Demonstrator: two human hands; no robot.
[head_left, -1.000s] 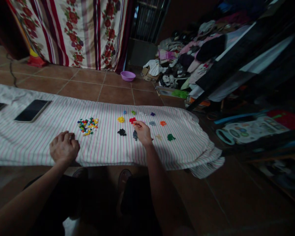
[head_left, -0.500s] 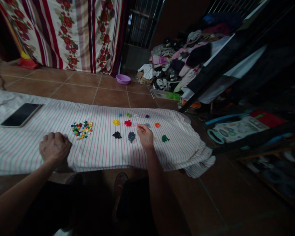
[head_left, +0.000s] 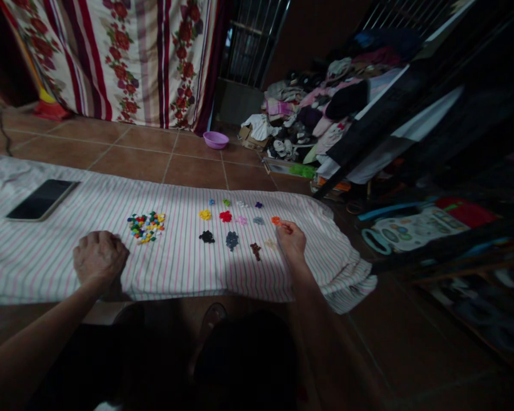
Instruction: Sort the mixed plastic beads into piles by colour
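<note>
My right hand (head_left: 292, 240) pinches its fingertips together at the small orange pieces (head_left: 275, 220); what lies between them is too small to tell. My left hand (head_left: 98, 257) rests on the striped cloth as a loose fist, palm down, its inside hidden. Beside it lies a heap of mixed-colour small pieces (head_left: 148, 226). Single-colour piles stand in rows: yellow pieces (head_left: 204, 214), red pieces (head_left: 225, 216), pink pieces (head_left: 241, 220), light grey pieces (head_left: 258, 221), black pieces (head_left: 206, 236), dark grey pieces (head_left: 232, 240), brown pieces (head_left: 256, 250) and beige pieces (head_left: 270, 244).
Along the far row are blue pieces (head_left: 211, 202), lime pieces (head_left: 226, 202), white pieces (head_left: 242, 204) and purple pieces (head_left: 258, 205). A phone (head_left: 41, 200) lies at left on the striped cloth (head_left: 171, 274). Beyond are a purple basin (head_left: 216, 140) and heaped clothes (head_left: 312, 108).
My right hand has moved right, from the pink pieces to the orange ones. The brown pile has come into sight and the dark green one is now hidden. My left hand stays put.
</note>
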